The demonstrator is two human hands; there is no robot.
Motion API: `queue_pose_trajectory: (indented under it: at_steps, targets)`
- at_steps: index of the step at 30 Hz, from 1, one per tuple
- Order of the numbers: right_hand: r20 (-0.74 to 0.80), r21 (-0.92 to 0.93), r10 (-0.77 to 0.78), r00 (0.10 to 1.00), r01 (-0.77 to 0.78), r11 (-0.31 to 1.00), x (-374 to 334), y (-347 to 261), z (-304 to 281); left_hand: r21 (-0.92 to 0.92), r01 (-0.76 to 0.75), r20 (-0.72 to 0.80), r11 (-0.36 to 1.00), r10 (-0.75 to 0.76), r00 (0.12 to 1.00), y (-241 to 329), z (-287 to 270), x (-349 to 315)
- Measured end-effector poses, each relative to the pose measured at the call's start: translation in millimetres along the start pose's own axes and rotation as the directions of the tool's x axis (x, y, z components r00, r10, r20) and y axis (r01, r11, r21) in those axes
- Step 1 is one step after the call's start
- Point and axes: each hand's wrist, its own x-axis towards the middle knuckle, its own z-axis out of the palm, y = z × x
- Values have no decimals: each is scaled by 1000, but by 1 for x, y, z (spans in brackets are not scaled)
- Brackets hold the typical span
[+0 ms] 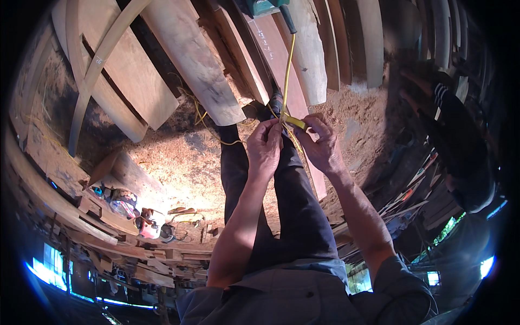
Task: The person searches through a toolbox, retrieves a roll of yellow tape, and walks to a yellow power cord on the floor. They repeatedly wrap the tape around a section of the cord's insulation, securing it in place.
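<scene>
A yellow power cord (288,70) drops from a green power tool (264,6) at the top of the head view to my hands. My left hand (265,147) is closed, pinching the cord between thumb and fingers. Just to its right, my right hand (322,142) grips a flat yellow strip (296,122) that looks like tape and reaches the cord at the left fingertips. How strip and cord meet is hidden by the fingers. More yellow cord hangs below the hands and trails over the floor to the left.
Long wooden planks (189,59) lie across the far side, one reddish board (287,70) under the cord. Sawdust covers the floor (184,162). An orange and white power tool (151,223) stands at lower left. Another person (466,151) in dark clothes is at the right.
</scene>
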Motion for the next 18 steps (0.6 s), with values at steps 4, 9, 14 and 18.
queue_pose_trajectory:
  at_steps: [4, 9, 14, 18]
  targets:
    - [153, 494, 230, 961, -276, 825, -7, 41, 28, -110, 61, 32, 992, -58, 998, 6, 3, -5]
    - [401, 685, 158, 902, -410, 602, 8, 46, 40, -365, 348, 145, 864, -316, 938, 14, -1, -10]
    - [497, 714, -138, 857, -313, 626, 42, 50, 44, -566, 573, 431, 592, -380, 818, 10, -22, -3]
    - [662, 617, -224, 715, -351, 705, 66, 49, 37, -609, 605, 545, 512, -284, 789, 15, -23, -6]
